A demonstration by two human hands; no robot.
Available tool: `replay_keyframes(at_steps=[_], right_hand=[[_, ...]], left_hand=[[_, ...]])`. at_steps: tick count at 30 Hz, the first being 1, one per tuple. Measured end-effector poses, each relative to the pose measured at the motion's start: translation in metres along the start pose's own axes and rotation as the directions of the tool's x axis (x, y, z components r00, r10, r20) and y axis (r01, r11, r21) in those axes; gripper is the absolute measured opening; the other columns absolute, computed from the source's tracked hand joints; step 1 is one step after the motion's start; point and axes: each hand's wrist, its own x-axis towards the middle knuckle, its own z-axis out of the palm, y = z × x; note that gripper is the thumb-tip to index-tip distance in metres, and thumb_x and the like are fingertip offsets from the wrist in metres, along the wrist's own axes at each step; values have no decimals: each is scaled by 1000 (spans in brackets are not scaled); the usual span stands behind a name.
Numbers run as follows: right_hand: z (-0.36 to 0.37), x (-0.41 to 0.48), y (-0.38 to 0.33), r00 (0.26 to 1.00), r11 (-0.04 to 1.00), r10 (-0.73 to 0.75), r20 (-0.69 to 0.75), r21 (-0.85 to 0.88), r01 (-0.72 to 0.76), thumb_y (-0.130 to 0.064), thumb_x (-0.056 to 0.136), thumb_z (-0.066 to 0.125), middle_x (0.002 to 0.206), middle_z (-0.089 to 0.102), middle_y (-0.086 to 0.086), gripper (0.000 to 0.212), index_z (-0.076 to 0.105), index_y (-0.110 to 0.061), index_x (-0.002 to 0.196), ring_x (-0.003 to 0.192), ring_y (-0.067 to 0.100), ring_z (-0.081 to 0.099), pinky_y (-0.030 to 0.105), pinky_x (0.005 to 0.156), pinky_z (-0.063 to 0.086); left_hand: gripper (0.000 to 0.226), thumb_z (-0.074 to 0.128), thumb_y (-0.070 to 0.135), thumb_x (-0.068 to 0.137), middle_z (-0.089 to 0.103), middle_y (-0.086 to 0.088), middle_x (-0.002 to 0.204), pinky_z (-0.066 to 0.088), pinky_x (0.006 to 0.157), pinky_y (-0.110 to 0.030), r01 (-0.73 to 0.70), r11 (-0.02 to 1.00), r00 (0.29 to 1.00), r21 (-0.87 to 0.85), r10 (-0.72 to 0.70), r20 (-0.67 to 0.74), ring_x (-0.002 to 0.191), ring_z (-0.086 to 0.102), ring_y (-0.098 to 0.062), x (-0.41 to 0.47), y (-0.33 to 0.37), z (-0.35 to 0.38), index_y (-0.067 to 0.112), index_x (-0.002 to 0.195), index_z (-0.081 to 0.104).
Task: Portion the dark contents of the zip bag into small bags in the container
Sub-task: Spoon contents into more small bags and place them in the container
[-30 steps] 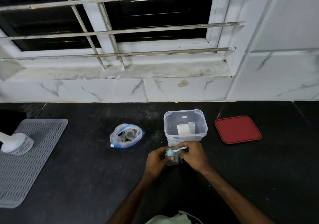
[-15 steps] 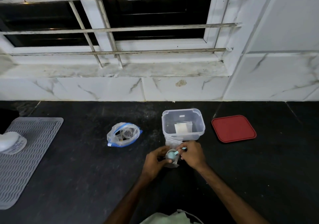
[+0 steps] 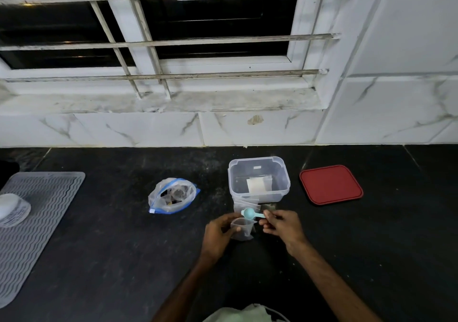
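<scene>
On the black counter lies a blue-edged zip bag [image 3: 172, 195] with dark contents, its mouth open. To its right stands a clear plastic container [image 3: 259, 180] with a white packet inside. Just in front of the container, my left hand [image 3: 218, 235] holds a small clear bag [image 3: 241, 228] upright with its mouth open. My right hand [image 3: 282, 225] pinches the handle of a light blue scoop [image 3: 249, 213], whose bowl hovers over the small bag's mouth. More small clear bags [image 3: 244, 204] lie against the container's front.
A red square lid [image 3: 330, 185] lies right of the container. A grey ribbed mat [image 3: 32, 222] covers the counter's left side, with a white jar [image 3: 11, 210] lying on it. A tiled wall and barred window rise behind. Pale cloth [image 3: 238, 314] shows at the bottom edge.
The scoop has lifted slightly out of the small bag's mouth and now sits above it. My hands have drawn a little apart. The camera view has shifted slightly.
</scene>
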Motion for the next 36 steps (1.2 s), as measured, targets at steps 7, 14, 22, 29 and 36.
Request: replay_keyframes(at_steps=[7, 14, 22, 29, 36], right_hand=[[-24, 4, 0, 989, 984, 130, -77, 134, -119, -16, 90, 67, 77, 70, 10, 13, 70, -4, 89, 66, 12, 60, 26, 59, 55], [-78, 35, 33, 871, 954, -77, -485, -289, -77, -28, 86, 70, 71, 64, 7, 21, 75, -7, 88, 65, 22, 57, 37, 65, 49], [-77, 43, 36, 865, 752, -299, -402, -658, -46, -30, 86, 70, 98, 65, 9, 14, 75, -19, 91, 97, 31, 60, 35, 78, 49], [-56, 12, 5, 652, 556, -733, -197, -724, 407, -29, 91, 58, 99, 58, -2, 16, 69, -19, 98, 95, 19, 53, 34, 80, 45], [2, -3, -20, 598, 321, -718, 357, -592, 739, -32, 89, 67, 102, 61, -12, 21, 68, -22, 108, 99, 4, 53, 19, 88, 42]], left_hand=[[27, 71, 4, 85, 75, 16, 96, 51, 81, -12, 7, 1000, 999, -24, -8, -43, 94, 69, 2, -1, 1, 3, 24, 102, 73], [11, 68, 11, 89, 76, 6, 92, 54, 80, -18, 6, 1000, 990, -31, -10, -143, 89, 71, -6, 2, 1, 3, 13, 96, 76], [7, 71, 11, 87, 72, 1, 95, 53, 78, -16, 16, 997, 980, -78, -31, -197, 88, 69, -5, 3, 8, 0, 16, 90, 74], [5, 71, 8, 86, 75, -4, 86, 58, 76, -30, 41, 979, 981, -197, -77, -176, 84, 71, -16, 4, 27, 1, 7, 91, 69], [4, 72, 7, 85, 74, -4, 81, 53, 67, -28, 35, 987, 989, -156, -56, -136, 74, 69, -12, 9, 29, 5, 10, 86, 70]])
